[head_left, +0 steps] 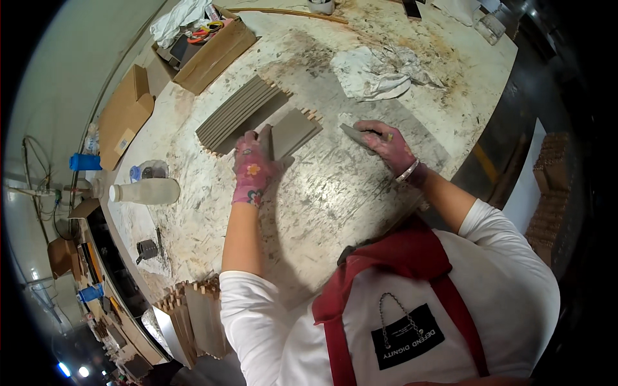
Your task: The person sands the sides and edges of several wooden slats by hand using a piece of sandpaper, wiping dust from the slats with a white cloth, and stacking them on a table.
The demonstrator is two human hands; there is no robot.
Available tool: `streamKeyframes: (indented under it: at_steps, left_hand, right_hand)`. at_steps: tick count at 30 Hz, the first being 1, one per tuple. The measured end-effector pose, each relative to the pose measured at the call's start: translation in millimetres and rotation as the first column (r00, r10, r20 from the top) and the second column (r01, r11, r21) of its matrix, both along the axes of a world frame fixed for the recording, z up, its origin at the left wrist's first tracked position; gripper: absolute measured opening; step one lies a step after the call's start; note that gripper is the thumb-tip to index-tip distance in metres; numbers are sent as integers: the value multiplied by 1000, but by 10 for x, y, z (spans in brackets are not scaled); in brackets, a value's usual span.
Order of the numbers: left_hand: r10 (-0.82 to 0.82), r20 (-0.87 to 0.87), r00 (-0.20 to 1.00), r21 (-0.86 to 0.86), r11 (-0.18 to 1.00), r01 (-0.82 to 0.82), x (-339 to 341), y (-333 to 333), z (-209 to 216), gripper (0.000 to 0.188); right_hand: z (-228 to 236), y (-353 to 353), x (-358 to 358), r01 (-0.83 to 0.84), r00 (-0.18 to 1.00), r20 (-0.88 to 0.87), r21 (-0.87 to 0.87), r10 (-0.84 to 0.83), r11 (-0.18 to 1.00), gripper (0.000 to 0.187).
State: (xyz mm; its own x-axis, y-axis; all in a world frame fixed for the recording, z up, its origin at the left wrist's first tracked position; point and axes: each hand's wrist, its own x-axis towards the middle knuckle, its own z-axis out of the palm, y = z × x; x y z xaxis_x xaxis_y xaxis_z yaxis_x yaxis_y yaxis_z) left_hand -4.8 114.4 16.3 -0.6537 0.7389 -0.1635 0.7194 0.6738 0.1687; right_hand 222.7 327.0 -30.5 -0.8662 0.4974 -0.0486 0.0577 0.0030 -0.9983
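Observation:
My left hand [252,166], in a pink flowered glove, lies with thumb and fingers spread at the near left end of a flat grey board [296,134]. Light wooden dowels stick out of that board's far end. Close behind it, several grey slats [241,110] lie side by side, also with dowel ends. To the right, my right hand [389,147], in the same kind of glove, is closed around a thin flat grey piece [354,135]. It is held just above or on the table, apart from the board; its exact kind is partly hidden by my fingers.
A stained worktable [309,212] spreads under everything. Beyond lie a crumpled white cloth [380,72] and a cardboard box [215,56] of tools and rags. A whitish bottle [147,192] lies on the left. More dowelled boards [206,318] stand at the near left edge.

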Motion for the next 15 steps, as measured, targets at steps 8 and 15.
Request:
streamKeyframes:
  at_steps: [8, 15]
  left_hand:
    - [74, -64, 995, 181, 982, -62, 584, 13, -116, 88]
    - [100, -64, 993, 298, 951, -77, 1101, -107, -244, 91]
  right_hand:
    - [146, -43, -117, 29, 990, 140, -27, -25, 999, 39]
    - [202, -90, -535, -62, 984, 176, 364, -3, 929, 46]
